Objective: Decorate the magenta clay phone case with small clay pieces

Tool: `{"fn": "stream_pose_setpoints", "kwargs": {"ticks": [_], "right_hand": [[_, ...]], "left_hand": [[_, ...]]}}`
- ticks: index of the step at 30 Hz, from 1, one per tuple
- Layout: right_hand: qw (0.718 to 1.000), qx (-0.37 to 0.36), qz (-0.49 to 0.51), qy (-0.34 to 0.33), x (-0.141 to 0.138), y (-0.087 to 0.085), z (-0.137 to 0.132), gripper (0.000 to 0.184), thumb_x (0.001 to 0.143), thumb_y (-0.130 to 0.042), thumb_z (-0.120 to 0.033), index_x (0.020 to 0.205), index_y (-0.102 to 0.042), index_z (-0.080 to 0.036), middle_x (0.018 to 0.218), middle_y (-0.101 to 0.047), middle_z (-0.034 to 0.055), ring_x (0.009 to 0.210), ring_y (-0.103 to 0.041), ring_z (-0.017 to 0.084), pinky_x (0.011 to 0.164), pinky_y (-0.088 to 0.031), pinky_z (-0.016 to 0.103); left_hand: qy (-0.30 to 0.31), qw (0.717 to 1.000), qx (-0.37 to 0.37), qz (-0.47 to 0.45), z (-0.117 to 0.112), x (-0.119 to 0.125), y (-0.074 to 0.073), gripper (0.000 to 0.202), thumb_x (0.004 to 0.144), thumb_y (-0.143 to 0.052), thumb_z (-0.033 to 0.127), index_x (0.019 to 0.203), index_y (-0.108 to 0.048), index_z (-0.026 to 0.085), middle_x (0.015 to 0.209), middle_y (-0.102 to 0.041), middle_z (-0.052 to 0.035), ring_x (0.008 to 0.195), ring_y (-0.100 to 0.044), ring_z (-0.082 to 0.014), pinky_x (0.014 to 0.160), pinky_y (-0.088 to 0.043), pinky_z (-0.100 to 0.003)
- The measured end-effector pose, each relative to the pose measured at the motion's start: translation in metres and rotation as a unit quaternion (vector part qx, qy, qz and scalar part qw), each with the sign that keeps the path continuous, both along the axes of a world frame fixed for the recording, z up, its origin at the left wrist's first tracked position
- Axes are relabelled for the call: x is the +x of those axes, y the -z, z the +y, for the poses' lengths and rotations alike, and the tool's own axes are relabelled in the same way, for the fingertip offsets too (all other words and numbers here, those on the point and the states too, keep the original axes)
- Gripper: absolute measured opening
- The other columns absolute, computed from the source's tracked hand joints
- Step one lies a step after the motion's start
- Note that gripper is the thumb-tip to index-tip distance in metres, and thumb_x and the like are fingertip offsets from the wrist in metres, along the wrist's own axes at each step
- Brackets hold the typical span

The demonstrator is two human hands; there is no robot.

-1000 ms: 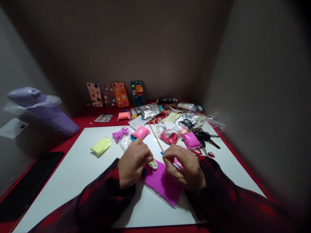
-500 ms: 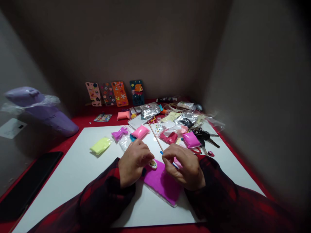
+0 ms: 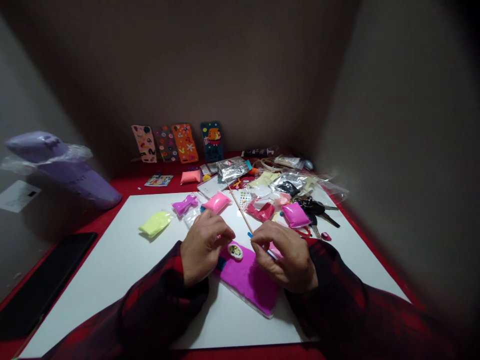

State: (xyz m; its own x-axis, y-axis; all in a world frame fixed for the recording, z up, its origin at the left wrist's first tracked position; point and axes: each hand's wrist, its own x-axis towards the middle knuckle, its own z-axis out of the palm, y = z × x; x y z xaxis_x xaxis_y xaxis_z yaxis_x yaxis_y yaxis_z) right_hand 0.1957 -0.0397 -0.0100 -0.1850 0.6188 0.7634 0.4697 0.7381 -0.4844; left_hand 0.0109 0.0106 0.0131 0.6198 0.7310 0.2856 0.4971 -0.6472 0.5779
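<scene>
A flat magenta phone case [image 3: 250, 280] lies on the white board [image 3: 112, 260] in front of me. A small white oval piece with dark and yellow spots [image 3: 235, 250] sits on its upper end. My left hand [image 3: 204, 246] hovers just left of that piece with fingers curled and pinched together. My right hand [image 3: 285, 254] rests on the case's right side, pinching a thin blue tool [image 3: 262, 247]. A wooden stick [image 3: 240, 210] lies beyond the hands.
Bags of clay lie behind: yellow-green [image 3: 155, 223], purple [image 3: 185, 204], pink [image 3: 217, 202], magenta [image 3: 295, 215]. Keys [image 3: 318, 209] and clutter fill the right. Several decorated phone cases [image 3: 180, 142] lean on the back wall. A purple object [image 3: 60, 167] and a black slab [image 3: 45, 280] sit left.
My left hand has drawn slightly back and up from the spotted piece, which now shows fully on the magenta case. My right hand has barely moved.
</scene>
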Motion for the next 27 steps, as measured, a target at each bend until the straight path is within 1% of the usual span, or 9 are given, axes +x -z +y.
{"fn": "stream_pose_setpoints", "kwargs": {"ticks": [2, 5, 10, 13, 18, 22, 24, 27], "right_hand": [[1.000, -0.002, -0.002, 0.000, 0.000, 0.000, 0.000, 0.009, 0.084, -0.050, -0.009, 0.083, -0.054, -0.017, 0.070, -0.057, 0.0036, 0.066, -0.053, 0.014, 0.060, -0.044, 0.029], [1.000, 0.004, -0.016, -0.001, 0.001, 0.001, 0.001, 0.009, 0.084, -0.050, -0.009, 0.084, -0.055, -0.016, 0.070, -0.057, 0.0033, 0.066, -0.054, 0.014, 0.060, -0.043, 0.028], [0.999, 0.008, -0.033, -0.015, 0.001, 0.003, 0.002, 0.012, 0.085, -0.049, -0.008, 0.090, -0.057, -0.016, 0.073, -0.060, 0.0041, 0.069, -0.055, 0.015, 0.061, -0.044, 0.028], [0.999, 0.006, -0.032, -0.021, 0.000, 0.003, 0.002, 0.014, 0.087, -0.047, -0.007, 0.092, -0.057, -0.016, 0.074, -0.061, 0.0043, 0.069, -0.055, 0.015, 0.061, -0.045, 0.028], [0.999, 0.004, -0.030, -0.025, 0.000, 0.004, 0.001, 0.015, 0.088, -0.047, -0.007, 0.093, -0.059, -0.015, 0.074, -0.062, 0.0046, 0.070, -0.056, 0.014, 0.063, -0.046, 0.029], [0.998, 0.022, -0.033, -0.040, 0.001, 0.005, 0.001, 0.016, 0.088, -0.048, -0.007, 0.096, -0.059, -0.016, 0.076, -0.063, 0.0044, 0.071, -0.057, 0.014, 0.062, -0.047, 0.029], [0.998, 0.029, -0.030, -0.041, 0.001, 0.005, 0.001, 0.018, 0.087, -0.048, -0.006, 0.097, -0.059, -0.017, 0.076, -0.064, 0.0042, 0.072, -0.057, 0.014, 0.063, -0.048, 0.029], [0.999, 0.022, -0.024, -0.039, 0.001, 0.004, 0.000, 0.017, 0.087, -0.049, -0.007, 0.097, -0.060, -0.016, 0.077, -0.064, 0.0048, 0.072, -0.058, 0.014, 0.063, -0.048, 0.029]], "left_hand": [[-0.007, 1.000, 0.001, 0.002, -0.001, 0.001, -0.001, 0.018, 0.079, -0.051, 0.003, 0.070, -0.061, 0.015, 0.073, -0.061, -0.0050, 0.081, -0.047, -0.0203, 0.070, -0.036, -0.032], [-0.014, 1.000, -0.013, -0.018, -0.003, 0.003, -0.005, 0.014, 0.081, -0.054, 0.009, 0.070, -0.061, 0.015, 0.073, -0.061, -0.0046, 0.081, -0.047, -0.0196, 0.071, -0.036, -0.032], [0.033, 0.992, -0.107, -0.055, -0.010, 0.005, -0.013, 0.018, 0.085, -0.053, 0.018, 0.072, -0.064, 0.015, 0.071, -0.060, -0.0024, 0.076, -0.049, -0.0167, 0.073, -0.036, -0.030], [0.044, 0.983, -0.163, -0.074, -0.014, 0.007, -0.016, 0.020, 0.087, -0.051, 0.022, 0.073, -0.064, 0.015, 0.071, -0.060, -0.0022, 0.075, -0.049, -0.0159, 0.073, -0.037, -0.030], [0.017, 0.969, -0.224, -0.104, -0.016, 0.009, -0.018, 0.022, 0.085, -0.054, 0.026, 0.070, -0.064, 0.014, 0.070, -0.059, -0.0026, 0.075, -0.050, -0.0157, 0.073, -0.038, -0.029], [-0.015, 0.952, -0.281, -0.124, -0.017, 0.008, -0.016, 0.020, 0.080, -0.058, 0.028, 0.069, -0.064, 0.013, 0.070, -0.056, -0.0019, 0.069, -0.050, -0.0137, 0.066, -0.038, -0.027], [-0.019, 0.948, -0.291, -0.130, -0.018, 0.008, -0.014, 0.019, 0.080, -0.058, 0.028, 0.070, -0.063, 0.013, 0.071, -0.055, -0.0017, 0.068, -0.049, -0.0130, 0.065, -0.038, -0.026], [-0.017, 0.952, -0.279, -0.125, -0.020, 0.008, -0.014, 0.019, 0.081, -0.056, 0.027, 0.071, -0.063, 0.013, 0.072, -0.056, -0.0022, 0.070, -0.050, -0.0136, 0.065, -0.039, -0.026]]}}
